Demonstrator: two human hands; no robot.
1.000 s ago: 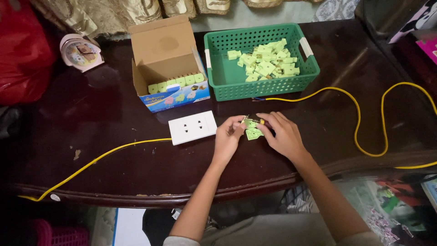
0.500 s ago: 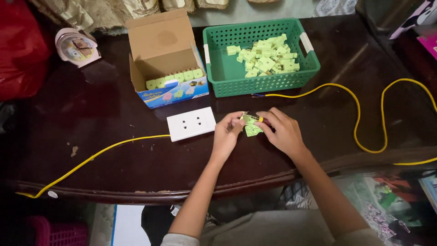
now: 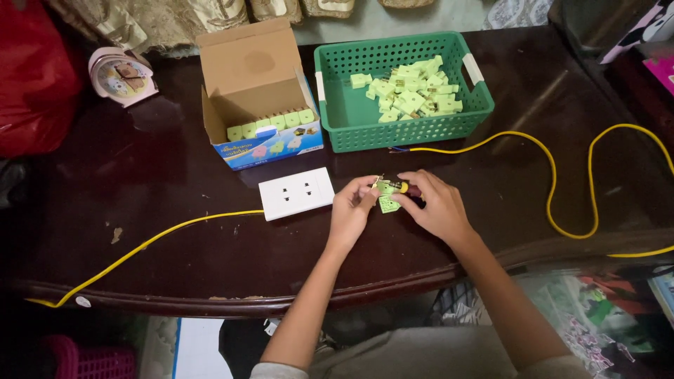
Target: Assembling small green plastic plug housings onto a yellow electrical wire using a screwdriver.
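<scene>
Here my left hand [image 3: 351,210] and right hand [image 3: 435,207] pinch a small green plug [image 3: 388,203] between them above the dark bench [image 3: 175,238], just right of the white socket plate [image 3: 296,193], near of the green basket [image 3: 407,126].

bare table [image 3: 175,175] left, socket plate [image 3: 295,193] beside hands, box [image 3: 261,105] & basket [image 3: 404,88] block far side

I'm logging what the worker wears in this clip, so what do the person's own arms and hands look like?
Both arms are bare from wrist to near the shoulder. The left hand and right hand wear no gloves, and no rings, watch or bracelets show. A light grey short sleeve edge shows at the left upper arm; the right arm ends in similar light grey cloth at the bottom edge of the view.
</scene>
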